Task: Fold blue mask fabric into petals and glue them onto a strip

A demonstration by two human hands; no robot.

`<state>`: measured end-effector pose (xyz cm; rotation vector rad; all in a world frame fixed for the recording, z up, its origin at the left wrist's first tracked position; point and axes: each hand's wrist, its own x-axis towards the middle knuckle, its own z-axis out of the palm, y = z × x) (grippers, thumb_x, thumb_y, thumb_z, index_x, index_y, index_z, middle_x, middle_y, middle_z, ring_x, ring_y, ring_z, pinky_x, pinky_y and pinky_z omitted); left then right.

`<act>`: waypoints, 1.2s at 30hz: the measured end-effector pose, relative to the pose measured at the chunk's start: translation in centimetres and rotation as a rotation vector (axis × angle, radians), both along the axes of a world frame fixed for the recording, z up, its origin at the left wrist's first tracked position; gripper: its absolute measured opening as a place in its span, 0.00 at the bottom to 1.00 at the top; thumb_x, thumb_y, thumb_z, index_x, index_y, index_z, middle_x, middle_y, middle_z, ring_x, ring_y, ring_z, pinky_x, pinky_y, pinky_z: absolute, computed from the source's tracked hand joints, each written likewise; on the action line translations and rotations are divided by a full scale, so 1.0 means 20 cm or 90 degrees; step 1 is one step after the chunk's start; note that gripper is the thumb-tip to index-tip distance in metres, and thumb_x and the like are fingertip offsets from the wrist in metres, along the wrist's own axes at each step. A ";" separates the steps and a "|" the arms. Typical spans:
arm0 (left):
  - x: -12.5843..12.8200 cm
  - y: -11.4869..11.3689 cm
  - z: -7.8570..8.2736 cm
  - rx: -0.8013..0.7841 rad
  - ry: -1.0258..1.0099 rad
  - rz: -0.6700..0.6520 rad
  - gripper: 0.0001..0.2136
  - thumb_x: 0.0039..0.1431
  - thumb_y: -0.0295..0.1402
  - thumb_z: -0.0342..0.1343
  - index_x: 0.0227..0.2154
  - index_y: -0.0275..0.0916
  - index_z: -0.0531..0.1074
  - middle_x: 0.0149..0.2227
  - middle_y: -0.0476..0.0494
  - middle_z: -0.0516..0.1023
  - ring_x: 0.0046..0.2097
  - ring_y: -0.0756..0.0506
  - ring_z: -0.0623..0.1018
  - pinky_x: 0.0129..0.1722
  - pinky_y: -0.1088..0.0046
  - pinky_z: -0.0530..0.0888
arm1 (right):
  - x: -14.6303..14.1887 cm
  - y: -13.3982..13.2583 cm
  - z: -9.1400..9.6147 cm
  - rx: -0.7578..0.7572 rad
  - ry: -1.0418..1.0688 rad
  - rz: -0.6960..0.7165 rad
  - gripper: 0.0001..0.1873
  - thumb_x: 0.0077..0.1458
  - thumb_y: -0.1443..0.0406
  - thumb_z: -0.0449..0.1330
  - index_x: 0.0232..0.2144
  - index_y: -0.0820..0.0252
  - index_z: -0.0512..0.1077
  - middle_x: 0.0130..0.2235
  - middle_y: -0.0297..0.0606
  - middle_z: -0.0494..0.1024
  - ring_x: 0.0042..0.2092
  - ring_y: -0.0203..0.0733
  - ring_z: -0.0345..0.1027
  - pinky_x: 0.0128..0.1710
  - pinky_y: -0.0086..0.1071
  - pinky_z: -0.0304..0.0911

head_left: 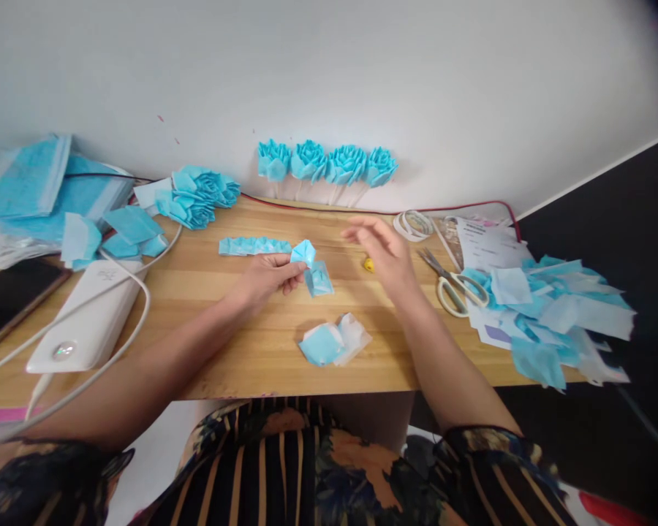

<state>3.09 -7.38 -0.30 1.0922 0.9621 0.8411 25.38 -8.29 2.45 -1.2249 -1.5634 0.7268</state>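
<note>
Between the thumb and fingers of my left hand (271, 276) is pinched a small folded blue petal (303, 253) of thin mask-like fabric. Just beneath it, a creased blue square (319, 278) shows; whether it is also held or lies on the table I cannot tell. My right hand (381, 252) hovers to the right with fingers stretched loosely leftward, nothing visible in it. A small yellow object (368, 264) sits beside that hand, partly hidden. Behind my left hand lies a row of folded blue petals (254, 246). Loose blue and white pieces (329, 342) rest nearer my body.
Blue fabric roses (310, 161) on white stems lean against the wall; more roses (194, 196) lie left. Scissors (452, 285), white tape rolls (413, 225) and a scrap heap (548, 299) are right. A power bank (88, 314), cable (145, 296), phone (16, 299) and masks (25, 179) occupy the left.
</note>
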 end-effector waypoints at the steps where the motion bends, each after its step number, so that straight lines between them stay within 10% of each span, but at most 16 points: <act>1: 0.00 0.00 0.00 0.001 -0.002 0.004 0.12 0.47 0.37 0.67 0.19 0.35 0.73 0.20 0.50 0.73 0.21 0.55 0.68 0.22 0.76 0.63 | 0.07 0.00 0.03 0.028 -0.070 -0.030 0.17 0.65 0.56 0.54 0.49 0.57 0.74 0.44 0.39 0.83 0.47 0.44 0.77 0.52 0.40 0.69; 7: -0.01 0.01 -0.01 0.030 -0.009 0.012 0.13 0.49 0.38 0.66 0.18 0.35 0.73 0.19 0.50 0.73 0.21 0.55 0.67 0.23 0.76 0.62 | 0.42 -0.09 0.05 -0.016 -0.627 -0.074 0.22 0.62 0.61 0.55 0.56 0.62 0.72 0.50 0.51 0.82 0.52 0.60 0.76 0.53 0.53 0.68; 14: -0.02 0.01 -0.01 0.035 0.005 0.025 0.15 0.48 0.40 0.67 0.18 0.36 0.72 0.20 0.50 0.72 0.21 0.55 0.67 0.22 0.75 0.62 | 0.43 -0.13 -0.13 -0.055 -0.743 -0.031 0.28 0.61 0.66 0.55 0.62 0.70 0.66 0.57 0.59 0.77 0.58 0.60 0.71 0.58 0.52 0.65; 18: -0.02 0.02 -0.01 0.033 0.021 0.032 0.14 0.48 0.40 0.66 0.18 0.36 0.72 0.20 0.50 0.72 0.20 0.55 0.66 0.22 0.75 0.62 | 0.40 -0.10 -0.11 -0.078 -0.620 -0.126 0.28 0.59 0.65 0.57 0.61 0.66 0.68 0.49 0.57 0.81 0.50 0.61 0.76 0.52 0.53 0.68; 25: -0.02 0.02 -0.02 0.048 0.070 0.019 0.14 0.51 0.39 0.63 0.18 0.37 0.71 0.19 0.51 0.71 0.21 0.54 0.67 0.21 0.77 0.62 | 0.29 -0.24 0.12 -0.174 0.143 -0.038 0.24 0.59 0.50 0.56 0.52 0.54 0.73 0.43 0.47 0.82 0.42 0.51 0.78 0.35 0.41 0.73; 36: 0.00 0.00 0.05 0.044 0.134 -0.001 0.13 0.56 0.29 0.59 0.17 0.37 0.69 0.16 0.53 0.68 0.19 0.55 0.65 0.19 0.79 0.61 | 0.05 -0.37 0.09 -0.225 0.023 0.059 0.25 0.61 0.53 0.59 0.55 0.61 0.73 0.32 0.37 0.79 0.27 0.35 0.67 0.24 0.29 0.63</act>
